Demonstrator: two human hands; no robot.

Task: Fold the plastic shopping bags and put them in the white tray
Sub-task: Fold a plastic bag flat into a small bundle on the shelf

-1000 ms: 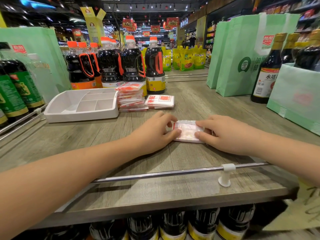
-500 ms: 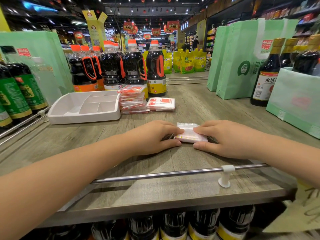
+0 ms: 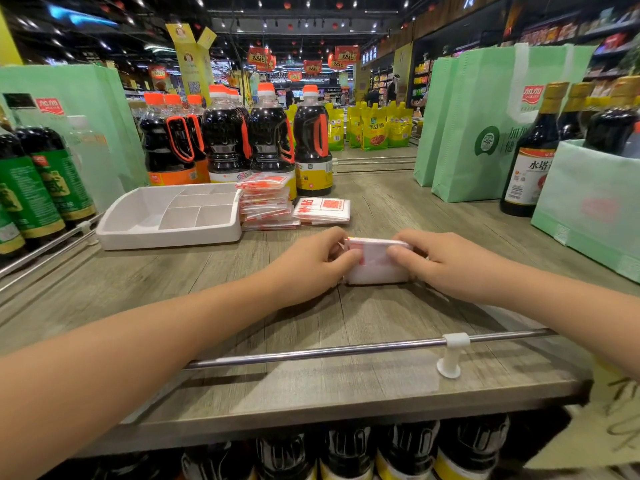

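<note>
Pinched at both ends between left hand [image 3: 311, 268] and right hand [image 3: 446, 268], near mid-shelf [image 3: 311, 341]: one folded bag [image 3: 375, 268], compact white block, red-printed top edge. Far left: one white tray [image 3: 166, 235]; just right, two bag stacks [image 3: 266, 202].

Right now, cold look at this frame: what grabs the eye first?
Dead centre, the left hand and right hand pinch a small folded plastic bag on the wooden shelf. Behind them to the left sits the white tray, with a stack of folded bags beside its right wall. Dark bottles with orange caps line the back, and green tote bags stand on the right.
</note>
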